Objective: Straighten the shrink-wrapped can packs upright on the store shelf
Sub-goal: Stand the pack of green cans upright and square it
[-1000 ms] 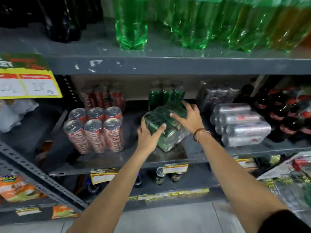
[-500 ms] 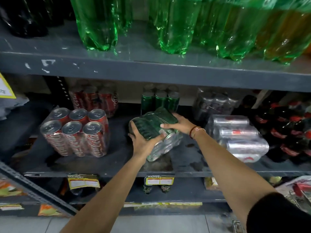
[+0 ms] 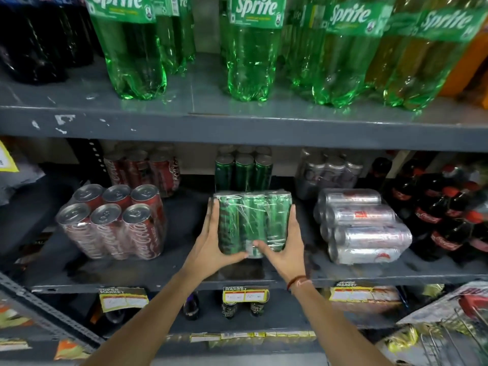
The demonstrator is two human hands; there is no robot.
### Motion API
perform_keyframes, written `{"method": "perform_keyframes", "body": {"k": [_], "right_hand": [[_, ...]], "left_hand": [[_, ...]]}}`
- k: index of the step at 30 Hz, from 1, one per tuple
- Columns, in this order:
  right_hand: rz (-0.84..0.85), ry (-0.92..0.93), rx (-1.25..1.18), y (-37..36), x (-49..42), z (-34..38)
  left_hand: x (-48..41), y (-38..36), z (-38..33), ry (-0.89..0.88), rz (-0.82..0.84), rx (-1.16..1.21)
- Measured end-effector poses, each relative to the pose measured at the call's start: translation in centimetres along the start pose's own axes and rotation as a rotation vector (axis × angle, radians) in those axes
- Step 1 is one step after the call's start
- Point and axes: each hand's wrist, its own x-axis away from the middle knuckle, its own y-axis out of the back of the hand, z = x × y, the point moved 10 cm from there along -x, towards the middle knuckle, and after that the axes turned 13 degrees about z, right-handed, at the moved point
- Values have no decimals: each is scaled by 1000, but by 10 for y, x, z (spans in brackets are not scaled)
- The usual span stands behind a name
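Since the earlier frame I had tipped the green can pack (image 3: 253,223) from its slant to upright, mid-frame on the grey shelf (image 3: 184,276). Silver cans (image 3: 361,225) lay sideways at right. My left hand (image 3: 211,247) and right hand (image 3: 286,249) each kept a closed grip on its sides.

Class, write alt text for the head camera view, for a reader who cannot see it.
Two hands, left hand and right hand, hold a green shrink-wrapped can pack upright on a grey store shelf. A red Coca-Cola can pack stands to its left; a silver can pack lies on its side to the right.
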Motion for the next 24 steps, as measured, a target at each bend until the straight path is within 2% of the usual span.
{"method": "perform_keyframes", "body": {"k": [7,14,17,19,22,24], "right_hand": [[81,-10,93,-17,13,-11],[143,-9,171,-24,31,-24],[74,23,164,-13,37,-17],[-29,47,124,6,30,-7],[-101,15,-105,32,-2,4],[-43,-63,-246,39,-31,5]], "left_hand": [[16,-12,-2,-52,-121,-190],[26,-26,16,4,-38,-223],[44,-31,11,15,-40,-102],[56,-27,0,18,-114,31],[67,-20,-23,104,-290,227],[62,-26,-36,212,-310,319]]}}
